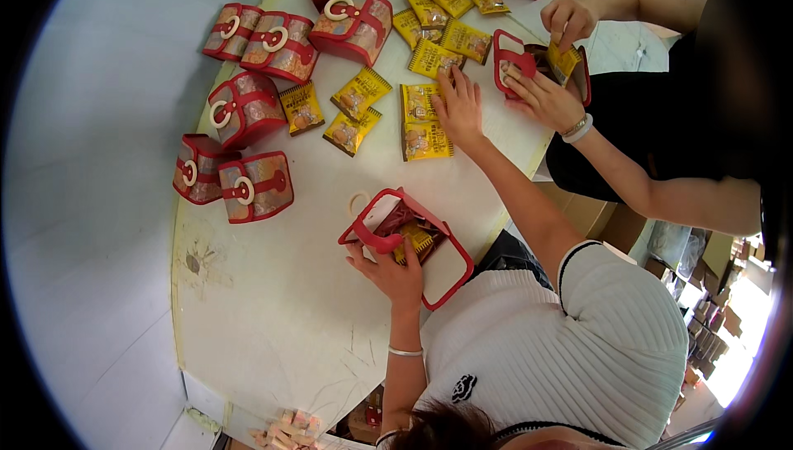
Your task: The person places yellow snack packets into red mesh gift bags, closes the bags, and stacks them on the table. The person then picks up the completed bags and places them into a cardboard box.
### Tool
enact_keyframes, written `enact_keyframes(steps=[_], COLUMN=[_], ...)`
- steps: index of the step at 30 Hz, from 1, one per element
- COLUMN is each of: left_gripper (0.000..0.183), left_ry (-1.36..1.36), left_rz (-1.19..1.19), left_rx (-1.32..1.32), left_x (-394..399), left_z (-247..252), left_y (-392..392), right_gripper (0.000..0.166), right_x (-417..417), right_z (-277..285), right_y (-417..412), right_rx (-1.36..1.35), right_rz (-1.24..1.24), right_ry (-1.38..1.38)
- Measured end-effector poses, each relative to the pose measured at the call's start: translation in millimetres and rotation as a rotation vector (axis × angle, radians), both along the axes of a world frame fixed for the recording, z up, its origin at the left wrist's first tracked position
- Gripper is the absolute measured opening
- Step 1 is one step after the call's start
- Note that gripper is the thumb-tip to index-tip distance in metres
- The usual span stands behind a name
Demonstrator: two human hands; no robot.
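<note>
My left hand (391, 273) grips the near side wall of an open red-trimmed gift box (451, 284), thumb inside and fingers outside. Inside the box lies a yellow snack packet (414, 240) among reddish filling; the depth is partly hidden. Its red strap (376, 239) crosses above my fingers, and a cream ring handle (358, 202) shows beyond the far edge. My right hand (461, 106) reaches over the table with fingers spread. Its fingertips touch a yellow packet (430, 58), and its thumb is over the edge of another yellow packet (418, 103).
A co-worker's hands (548, 100) hold another open red-trimmed box (500, 47) and a yellow packet (565, 65). Several closed boxes with ring handles (266, 187) line the white table's (260, 301) far side. Loose packets (353, 131) lie between. Cardboard boxes (595, 208) stand below the edge.
</note>
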State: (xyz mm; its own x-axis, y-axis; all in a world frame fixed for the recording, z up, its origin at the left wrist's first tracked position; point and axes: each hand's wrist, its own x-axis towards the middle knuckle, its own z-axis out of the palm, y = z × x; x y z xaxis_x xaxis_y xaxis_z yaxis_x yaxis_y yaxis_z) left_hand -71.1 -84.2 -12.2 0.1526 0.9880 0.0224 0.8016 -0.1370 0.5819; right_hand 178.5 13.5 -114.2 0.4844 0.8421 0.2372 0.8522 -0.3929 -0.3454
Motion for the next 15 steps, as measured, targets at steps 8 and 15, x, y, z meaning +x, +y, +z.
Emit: enact_keyframes(steps=[8,15], left_gripper=[0.053,0.053], left_ry=[0.051,0.013], left_rz=[-0.02,0.022], left_rx=[-0.008,-0.025], left_x=[-1,0], left_z=[1,0], left_y=[-1,-1], right_gripper=[0.024,0.024], right_x=[21,44], right_z=[2,-7], right_y=[30,62], right_rx=[0.397,0.418], right_rz=[-0.096,-0.262], right_ry=[0.229,0.411])
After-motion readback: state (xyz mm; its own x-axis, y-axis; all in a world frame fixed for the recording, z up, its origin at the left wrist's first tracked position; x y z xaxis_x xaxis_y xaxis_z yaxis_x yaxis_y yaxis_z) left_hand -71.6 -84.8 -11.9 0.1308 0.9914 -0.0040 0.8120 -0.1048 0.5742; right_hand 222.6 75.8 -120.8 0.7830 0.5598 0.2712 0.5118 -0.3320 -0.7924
